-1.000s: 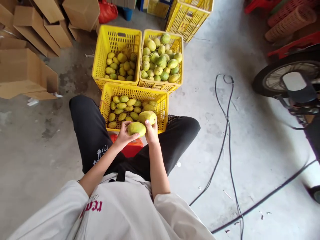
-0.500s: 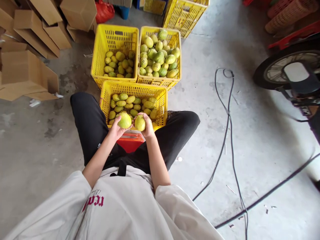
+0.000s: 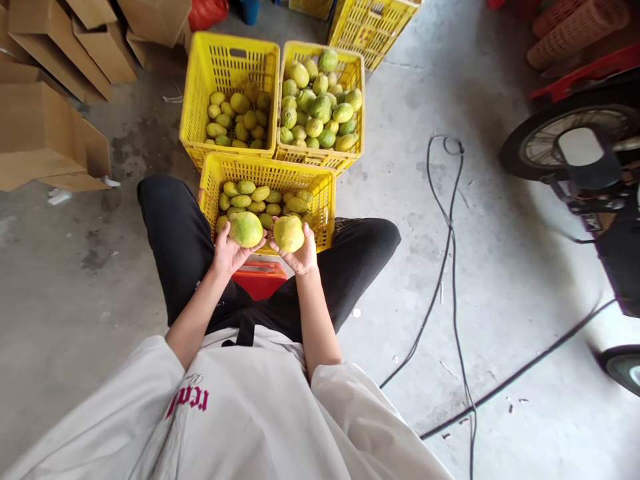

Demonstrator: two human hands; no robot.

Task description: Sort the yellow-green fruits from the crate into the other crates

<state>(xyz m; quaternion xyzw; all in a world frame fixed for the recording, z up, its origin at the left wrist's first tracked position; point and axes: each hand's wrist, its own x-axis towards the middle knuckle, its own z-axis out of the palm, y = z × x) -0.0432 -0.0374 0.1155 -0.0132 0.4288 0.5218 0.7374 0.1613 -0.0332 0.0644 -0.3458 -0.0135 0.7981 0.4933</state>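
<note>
My left hand (image 3: 231, 254) is closed around a green-yellow papaya (image 3: 246, 229), cupping it from below and the left. A yellower papaya (image 3: 289, 234) with a blunt end rests in my right hand (image 3: 303, 256), its fingers curled under and around the right side. The two fruits are held side by side, a small gap between them, over the near edge of the front yellow crate (image 3: 270, 163). Several smaller-looking papayas (image 3: 256, 206) lie inside that crate; the held fruits and my hands hide some of them.
Behind stand a left yellow crate (image 3: 235, 41), partly filled with papayas, and a right yellow crate (image 3: 361, 107), heaped higher. Cardboard boxes (image 3: 45, 133) lie at left. A red stool (image 3: 259, 280) shows between my knees. Black cable (image 3: 453, 233) and a motorcycle wheel (image 3: 560, 133) are at right.
Both papayas have come up closer to my head and look larger. My hands have turned, opening the palms upward under the fruits. The view has shifted slightly.
</note>
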